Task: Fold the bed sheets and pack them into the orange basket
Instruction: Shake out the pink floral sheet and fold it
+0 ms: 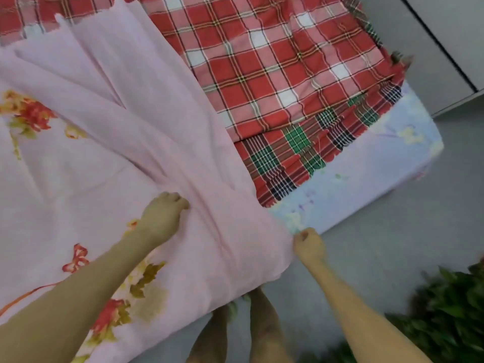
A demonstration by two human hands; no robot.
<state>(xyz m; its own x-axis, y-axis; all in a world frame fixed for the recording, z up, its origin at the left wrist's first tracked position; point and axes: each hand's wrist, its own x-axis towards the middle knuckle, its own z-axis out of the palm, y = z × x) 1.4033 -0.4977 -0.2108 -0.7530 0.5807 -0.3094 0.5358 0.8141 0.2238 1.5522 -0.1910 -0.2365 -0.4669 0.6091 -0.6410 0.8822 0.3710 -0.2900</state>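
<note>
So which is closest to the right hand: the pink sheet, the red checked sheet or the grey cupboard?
1. Pink sheet, gripped at its corner by the right hand.
2. Red checked sheet, farther up the bed.
3. Grey cupboard, beyond the bed, top right.

Light is coming in soft and diffuse, fairly bright, looking like it's falling from overhead. Pink sheet (146, 132) is washing out a bit toward the left edge; its folds are reading low-contrast. Shadows are showing faint and soft-edged: thin ones sitting in the creases, a darker patch lying under the sheet's overhang at the bottom. Whole frame is looking soft, compression smearing fine texture. Motion blur is streaking the right side: green plant (450, 310) is smearing into blobs, dark line on the grey cabinet (419, 48) is ghosting. Plaid cloth (275, 69) is rendering sharpest, near centre. Wide-angle lens is bowing the mattress (366, 179) edge and stretching everything along the bottom border.
</note>
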